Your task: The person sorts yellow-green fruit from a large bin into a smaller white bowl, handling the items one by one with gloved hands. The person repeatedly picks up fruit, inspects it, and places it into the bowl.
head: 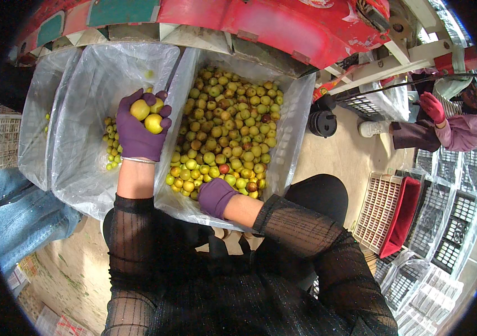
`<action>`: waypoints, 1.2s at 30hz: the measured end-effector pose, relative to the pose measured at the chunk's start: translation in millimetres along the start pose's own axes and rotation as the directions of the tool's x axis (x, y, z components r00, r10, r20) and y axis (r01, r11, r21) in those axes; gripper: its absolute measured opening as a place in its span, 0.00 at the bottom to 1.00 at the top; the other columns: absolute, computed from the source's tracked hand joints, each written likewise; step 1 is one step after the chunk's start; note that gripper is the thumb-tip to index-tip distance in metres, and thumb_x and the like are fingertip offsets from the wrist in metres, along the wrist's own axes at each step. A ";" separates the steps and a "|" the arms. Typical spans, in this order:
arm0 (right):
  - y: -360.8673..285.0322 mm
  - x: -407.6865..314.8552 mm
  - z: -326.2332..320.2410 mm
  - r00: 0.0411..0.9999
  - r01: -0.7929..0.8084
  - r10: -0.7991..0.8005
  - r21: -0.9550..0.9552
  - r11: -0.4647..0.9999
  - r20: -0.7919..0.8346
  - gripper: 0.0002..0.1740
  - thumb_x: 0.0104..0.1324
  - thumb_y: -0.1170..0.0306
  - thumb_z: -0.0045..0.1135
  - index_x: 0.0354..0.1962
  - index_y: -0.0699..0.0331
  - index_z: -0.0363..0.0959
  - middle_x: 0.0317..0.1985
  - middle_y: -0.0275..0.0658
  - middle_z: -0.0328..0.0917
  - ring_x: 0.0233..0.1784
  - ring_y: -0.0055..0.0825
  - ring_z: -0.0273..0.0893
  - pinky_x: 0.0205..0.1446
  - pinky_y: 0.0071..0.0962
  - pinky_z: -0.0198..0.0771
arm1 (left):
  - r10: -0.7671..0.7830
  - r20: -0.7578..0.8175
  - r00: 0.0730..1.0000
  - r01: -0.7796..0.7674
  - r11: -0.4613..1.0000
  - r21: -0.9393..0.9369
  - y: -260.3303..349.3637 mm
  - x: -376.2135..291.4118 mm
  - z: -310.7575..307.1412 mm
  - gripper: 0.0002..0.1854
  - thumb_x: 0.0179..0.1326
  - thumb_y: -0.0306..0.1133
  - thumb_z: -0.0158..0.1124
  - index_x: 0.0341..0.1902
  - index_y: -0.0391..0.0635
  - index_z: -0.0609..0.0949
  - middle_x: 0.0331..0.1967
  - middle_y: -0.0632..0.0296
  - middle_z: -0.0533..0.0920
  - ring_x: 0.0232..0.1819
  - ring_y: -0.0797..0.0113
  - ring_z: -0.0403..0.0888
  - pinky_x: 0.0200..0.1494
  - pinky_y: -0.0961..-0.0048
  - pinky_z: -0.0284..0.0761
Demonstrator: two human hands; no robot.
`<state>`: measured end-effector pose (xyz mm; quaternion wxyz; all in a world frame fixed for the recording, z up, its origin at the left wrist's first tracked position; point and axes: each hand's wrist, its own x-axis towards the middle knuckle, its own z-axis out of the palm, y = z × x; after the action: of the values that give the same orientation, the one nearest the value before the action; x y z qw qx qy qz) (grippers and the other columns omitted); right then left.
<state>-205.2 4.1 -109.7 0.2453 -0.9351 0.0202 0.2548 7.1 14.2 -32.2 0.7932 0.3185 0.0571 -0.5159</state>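
My left hand point(141, 136), in a purple glove, is turned palm up over the plastic-lined middle crate point(91, 105). Three yellow-green jujube-like fruits point(153, 123) rest in it under curled fingers. Below and beside that hand, a small heap of similar fruits point(112, 145) lies in the liner. My right hand point(216, 197), gloved the same way, is down at the near side of the right-hand lined crate point(299, 126). It touches the heaped green, yellow and brownish fruits point(230, 117) there; its fingers are hidden from view.
A red machine point(272, 29) overhangs the crates' far side. Another lined crate point(36, 122) stands at left, beside a person's denim-clad leg point(28, 214). At right are a black dumbbell-like object point(322, 123), a seated person with a pink glove point(431, 107), a cream basket point(375, 206) and stacked black crates point(448, 222).
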 end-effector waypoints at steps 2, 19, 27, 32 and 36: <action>-0.9 -0.6 -3.2 1.000 0.015 -0.014 -0.027 1.000 0.015 0.12 0.52 0.67 0.46 0.25 0.62 0.79 0.29 0.43 0.79 0.32 0.40 0.78 0.34 0.37 0.71 | 0.001 0.003 1.000 -0.001 1.000 0.010 1.1 0.1 -1.1 0.13 0.57 0.41 0.49 0.24 0.46 0.71 0.36 0.55 0.72 0.25 0.66 0.67 0.19 0.75 0.63; 0.8 3.7 9.3 0.999 -0.026 0.027 -0.028 0.999 0.027 0.12 0.52 0.67 0.47 0.27 0.61 0.79 0.28 0.43 0.79 0.32 0.39 0.78 0.33 0.37 0.70 | 0.007 0.016 1.000 -0.007 1.000 0.001 -0.8 1.0 -0.2 0.13 0.57 0.41 0.49 0.25 0.45 0.71 0.37 0.54 0.72 0.25 0.66 0.65 0.19 0.75 0.63; -1.1 3.2 8.6 1.000 -0.013 0.013 -0.015 1.000 -0.020 0.11 0.49 0.67 0.48 0.24 0.64 0.77 0.25 0.44 0.77 0.28 0.41 0.77 0.30 0.37 0.69 | 0.008 -0.010 1.000 -0.008 1.000 -0.001 1.3 -1.2 2.0 0.13 0.57 0.41 0.49 0.24 0.46 0.71 0.37 0.55 0.72 0.24 0.66 0.65 0.19 0.76 0.62; -0.9 2.6 10.9 0.995 -0.037 0.036 -0.008 0.999 -0.092 0.11 0.52 0.68 0.47 0.26 0.62 0.78 0.28 0.44 0.77 0.31 0.41 0.77 0.31 0.39 0.69 | 0.005 -0.018 1.000 -0.005 1.000 0.003 -1.2 2.1 1.8 0.13 0.57 0.41 0.48 0.23 0.46 0.70 0.36 0.54 0.73 0.24 0.66 0.66 0.19 0.75 0.63; 2.3 13.3 4.7 0.983 0.017 -0.012 0.027 1.000 -0.182 0.15 0.48 0.67 0.52 0.35 0.63 0.73 0.37 0.44 0.72 0.37 0.37 0.74 0.37 0.36 0.66 | 0.005 -0.011 1.000 -0.005 1.000 0.012 -0.3 0.4 2.7 0.13 0.57 0.41 0.48 0.23 0.46 0.71 0.36 0.53 0.73 0.25 0.65 0.66 0.19 0.75 0.63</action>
<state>-196.2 5.5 -120.7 0.2574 -0.9510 0.0394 0.1664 6.4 12.2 -30.3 0.7922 0.3263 0.0574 -0.5124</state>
